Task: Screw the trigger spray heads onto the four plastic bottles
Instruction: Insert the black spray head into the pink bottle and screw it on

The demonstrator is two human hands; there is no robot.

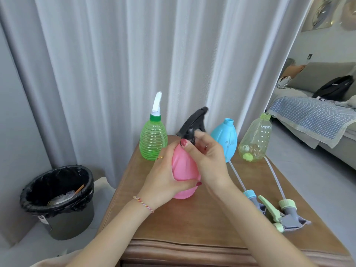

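Note:
My left hand (165, 176) wraps the pink bottle (184, 166), which stands on the wooden table (173, 224). On its neck sits a black trigger spray head (193, 123), and my right hand (209, 158) pinches the collar of that head. A ribbed green bottle (153, 139) with a white and green spray head (156, 105) on it stands at the back left. A blue bottle (226, 138) and a pale yellow-green bottle (256, 138) stand open-necked at the back right. Two loose spray heads with long tubes, one blue-capped (252, 199) and one green-capped (285, 212), lie at the right front.
A bin lined with a black bag (57, 199) stands on the floor left of the table. Grey curtains (134, 54) hang right behind the table. A sofa (317, 112) with a blue checked cloth is off to the right.

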